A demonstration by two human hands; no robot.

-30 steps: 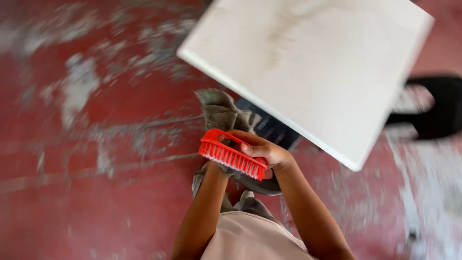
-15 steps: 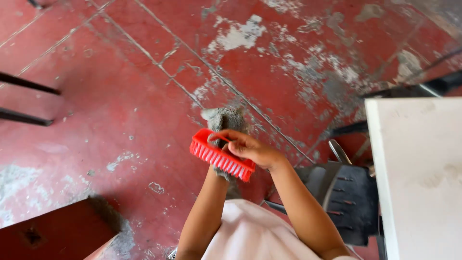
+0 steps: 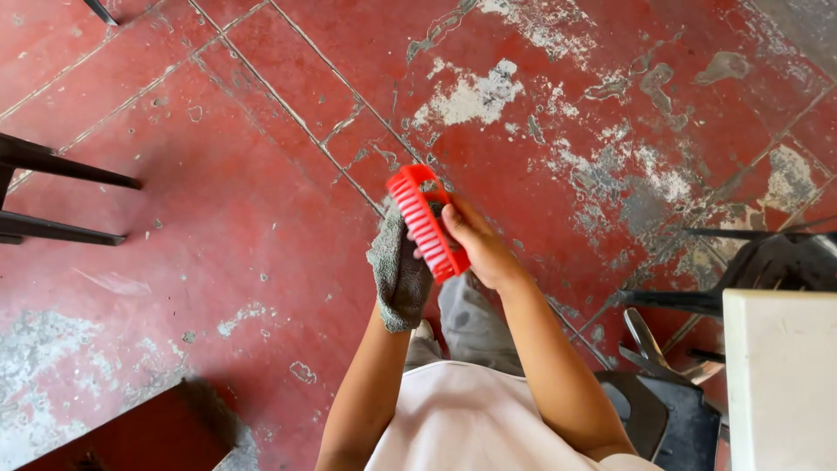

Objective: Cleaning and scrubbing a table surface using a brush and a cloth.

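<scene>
My right hand [image 3: 477, 249] grips a red plastic scrub brush [image 3: 426, 221], held on edge with its ribbed side showing. My left hand is wrapped under a grey rag [image 3: 399, 277] and hidden by it; the rag presses against the brush's left side. Both hands are raised in front of my chest, above a worn red tiled floor [image 3: 261, 201].
A white tabletop corner [image 3: 780, 375] stands at the lower right, with a dark chair [image 3: 671, 410] beside it. Black metal legs [image 3: 52, 196] jut in from the left edge. A red-brown low block [image 3: 148, 436] lies at the bottom left.
The view has swung away from the white table, now at the lower right. The brush has turned from lying crosswise to standing more upright, and the rag has come up against its side.
</scene>
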